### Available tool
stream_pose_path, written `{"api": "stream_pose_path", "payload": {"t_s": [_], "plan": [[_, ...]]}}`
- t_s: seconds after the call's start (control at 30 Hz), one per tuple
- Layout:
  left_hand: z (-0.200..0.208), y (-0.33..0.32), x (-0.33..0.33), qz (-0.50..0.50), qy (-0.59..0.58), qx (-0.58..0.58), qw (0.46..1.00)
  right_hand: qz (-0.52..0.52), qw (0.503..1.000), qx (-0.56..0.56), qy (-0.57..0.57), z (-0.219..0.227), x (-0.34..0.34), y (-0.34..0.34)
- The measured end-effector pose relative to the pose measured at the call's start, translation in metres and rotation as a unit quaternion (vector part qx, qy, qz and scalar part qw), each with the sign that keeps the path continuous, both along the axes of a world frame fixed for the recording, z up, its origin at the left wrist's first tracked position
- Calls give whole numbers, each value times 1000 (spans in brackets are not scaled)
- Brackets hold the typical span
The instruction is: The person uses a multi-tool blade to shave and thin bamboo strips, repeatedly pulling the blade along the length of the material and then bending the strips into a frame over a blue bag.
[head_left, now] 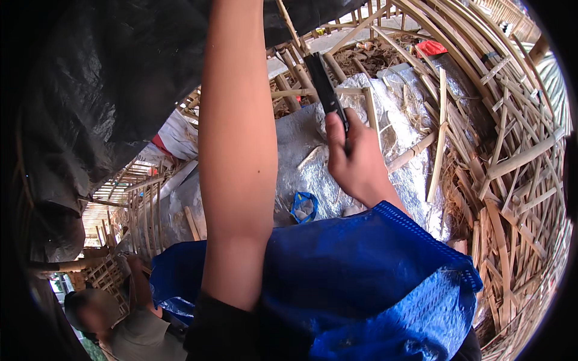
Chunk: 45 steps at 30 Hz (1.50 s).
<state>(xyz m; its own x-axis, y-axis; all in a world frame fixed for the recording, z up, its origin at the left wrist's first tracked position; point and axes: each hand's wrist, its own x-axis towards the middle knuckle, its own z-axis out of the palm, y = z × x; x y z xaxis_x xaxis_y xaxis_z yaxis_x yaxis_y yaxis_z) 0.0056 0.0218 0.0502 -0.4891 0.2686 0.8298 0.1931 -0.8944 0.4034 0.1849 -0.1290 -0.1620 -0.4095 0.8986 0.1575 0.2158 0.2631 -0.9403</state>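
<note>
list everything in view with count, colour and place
blade-like tool: 1, black, upper centre
bamboo strips: many, tan, mostly right
bamboo lattice: unclear, tan, left
silvery sheeting: unclear, silver, centre
black tarp: 1, black, upper left
blue sheet: 1, blue, lower centre
small item: 1, blue and pale, centre
pale fabric: unclear, white, left
red scrap: 1, red, upper right
other person: 1, grey top, lower left
left arm: 1, bare, left of centre; hand out of frame
right hand: 1, bare, right of centre, gripping the tool

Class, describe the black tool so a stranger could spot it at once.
Find the big blue sheet across the lower middle. Just above its right half, the right hand grips the tool, which slants up and left. Its black surface sets it apart from the pale bamboo beside it.
</note>
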Motion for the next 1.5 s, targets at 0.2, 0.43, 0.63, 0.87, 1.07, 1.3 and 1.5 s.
{"api": "stream_pose_path", "payload": {"t_s": [0.2,0.43,0.63,0.87,1.07,1.3,1.5], "plan": [[-1,-4,2,30,-18,-22,999,-33,997,-36,-63,-24,10,14],[-12,-18,7,61,30,-23,997,-17,961,-90,261,24,14,-10],[-9,-6,13,27,-8,-29,999,-26,999,11,45,-46,-17,7],[-9,-11,-16,17,-47,-80,996,-64,963,101,-243,-20,-13,1],[-4,-16,-24,13,-39,-60,997,-65,995,-79,5,-32,13,10],[-5,-9,-7,37,29,-28,998,-6,986,-13,168,-8,-2,-6],[-5,-15,-7,27,2,-37,999,-56,995,1,-87,-83,-19,9]]}}
